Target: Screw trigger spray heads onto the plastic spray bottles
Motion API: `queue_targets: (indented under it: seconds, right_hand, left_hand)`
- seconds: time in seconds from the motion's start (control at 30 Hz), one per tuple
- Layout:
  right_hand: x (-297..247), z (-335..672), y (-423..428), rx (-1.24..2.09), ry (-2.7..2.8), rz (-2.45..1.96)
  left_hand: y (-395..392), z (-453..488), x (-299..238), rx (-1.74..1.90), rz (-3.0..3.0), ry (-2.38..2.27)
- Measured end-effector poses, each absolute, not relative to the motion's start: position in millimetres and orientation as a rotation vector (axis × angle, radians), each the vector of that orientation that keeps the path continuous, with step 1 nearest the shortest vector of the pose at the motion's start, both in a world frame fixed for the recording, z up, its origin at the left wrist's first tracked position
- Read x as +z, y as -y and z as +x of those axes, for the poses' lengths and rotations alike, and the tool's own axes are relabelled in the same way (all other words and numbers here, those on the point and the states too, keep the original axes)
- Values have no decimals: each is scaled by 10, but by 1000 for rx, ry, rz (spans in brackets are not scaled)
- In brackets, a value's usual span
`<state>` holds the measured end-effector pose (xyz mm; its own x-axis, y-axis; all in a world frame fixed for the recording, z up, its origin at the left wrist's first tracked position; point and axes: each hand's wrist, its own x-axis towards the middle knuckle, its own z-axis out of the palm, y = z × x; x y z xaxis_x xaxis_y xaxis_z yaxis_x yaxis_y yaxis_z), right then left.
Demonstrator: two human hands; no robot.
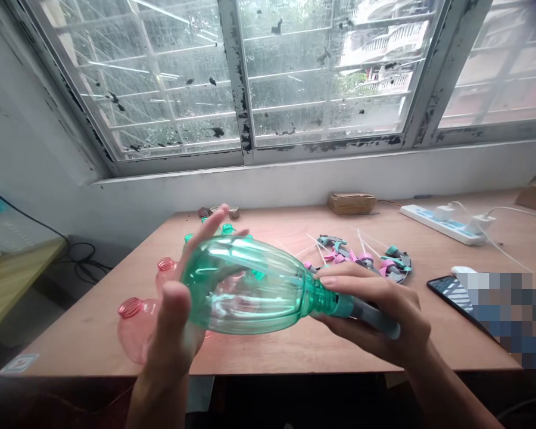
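A clear green spray bottle [254, 286] is held sideways above the near part of the table, its base to the left and its neck to the right. My left hand [176, 322] cradles the base, thumb on the near side and fingers stretched up along the far side. At the neck, my right hand [384, 304] has its fingers around the grey and green spray head [361, 313], which is seated on the bottle. Behind my right hand lie several loose trigger spray heads [339, 253] in pink, green and grey, with white tubes.
Pink bottles [134, 325] stand at the left, with green bottles [228, 229] behind them, partly hidden by my left hand. On the right are a white power strip [444, 223] with plugs and a phone [451, 292]. A cardboard box [351, 203] sits near the window wall.
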<state>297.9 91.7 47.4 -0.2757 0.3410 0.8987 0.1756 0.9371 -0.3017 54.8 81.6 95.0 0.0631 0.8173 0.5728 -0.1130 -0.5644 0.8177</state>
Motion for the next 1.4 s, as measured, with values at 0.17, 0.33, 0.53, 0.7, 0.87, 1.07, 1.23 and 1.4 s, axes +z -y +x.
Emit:
queue_targets:
  seconds: [0.17,0.33,0.53,0.7,0.87,1.07,1.23,1.4]
  right_hand:
    - [510,3001,-979,-88,2001,-361]
    - [475,2947,-997,256,1892,-441]
    - [535,2946,-953,906,1684,-492]
    - [549,2929,-907,916,1638,-499]
    - [469,2918,-914,341,1723,-489]
    - [475,2943,-1001,1,1942,-289]
    - [463,2931,-953,189,1887,-363]
    - [498,2925,-888,744,1711,-554]
  left_hand:
    - [-941,381,900,1380,1488,-757]
    - [-895,438,979,1574,1680,-775]
    - [-744,516,962,1807,2015,-635]
    - [-767,489,972,1765,2100,-643]
    - [-852,489,974,1583,1740,-754]
    - [-865,486,971,1468,1448,-808]
    - [-824,434,1011,1522,1634,-812]
    - [-818,448,949,1749,2019,-645]
